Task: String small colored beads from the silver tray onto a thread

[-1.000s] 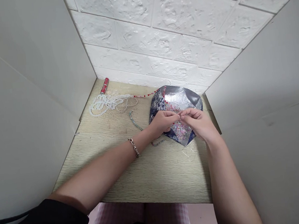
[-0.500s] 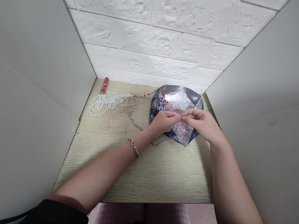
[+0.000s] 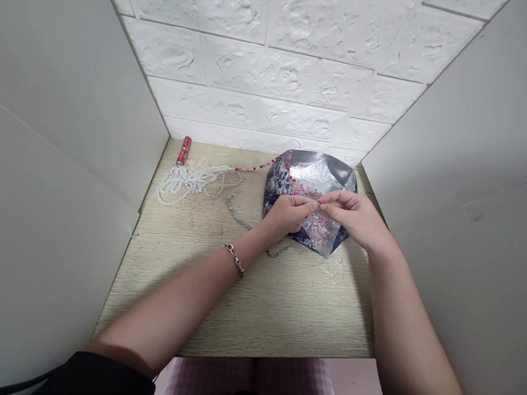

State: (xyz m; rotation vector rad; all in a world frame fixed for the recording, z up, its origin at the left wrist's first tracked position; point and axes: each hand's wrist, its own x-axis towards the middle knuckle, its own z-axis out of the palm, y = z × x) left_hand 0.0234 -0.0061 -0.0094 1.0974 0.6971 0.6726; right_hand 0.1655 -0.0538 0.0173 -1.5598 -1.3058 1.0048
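Observation:
My left hand (image 3: pixel 291 212) and my right hand (image 3: pixel 351 211) are both closed in a pinch, with their fingertips meeting. What they pinch is hidden or too small to make out. Beneath them lies a foil-lined bag (image 3: pixel 321 166), silver inside with dark blue patterned parts, bearing loose pink, white and clear beads (image 3: pixel 319 232). A strand of bluish-green beads (image 3: pixel 236 215) runs under my left wrist, and a beaded piece (image 3: pixel 279 253) shows on the near side. Fine clear thread (image 3: pixel 333 269) curls on the tabletop just below the bag.
At the back left of the wooden tabletop (image 3: pixel 236 305) lies a bundle of white bead strands (image 3: pixel 182 183). A red tube (image 3: pixel 184 150) touches it. A red-and-pink bead strand (image 3: pixel 260 167) reaches the bag. A white brick-pattern wall (image 3: pixel 253 93) and grey side panels (image 3: pixel 473 202) enclose the space.
Hardly anything differs. Both hands keep their pinch over the bag, and the view has shifted very slightly.

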